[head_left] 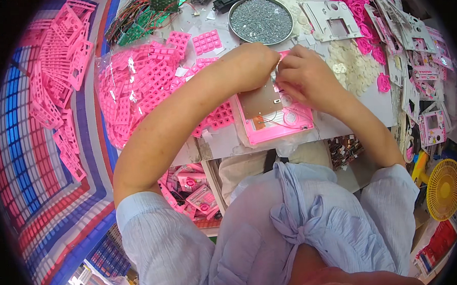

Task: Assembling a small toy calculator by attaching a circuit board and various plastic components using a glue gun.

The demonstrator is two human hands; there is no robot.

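On the table in front of me lies a pink plastic toy housing [259,137], open side up. A brown circuit board [258,101] sits inside it, and thin red wires [287,120] run over its near part. Bent over the far end of the housing, my left hand [258,65] is closed, its fingertips mostly turned out of sight. My right hand [305,77] meets it there, its fingers curled and pressed together over the housing's right side. What either hand pinches is too small or hidden to make out.
Behind my hands stands a round tray of small screws [262,21]. A clear bag of pink keypads [139,90] fills the left. White discs [355,68], pink rings [364,32] and white casings [331,20] crowd the right. Green circuit boards [146,21] lie far left; a yellow fan [445,189] stands right.
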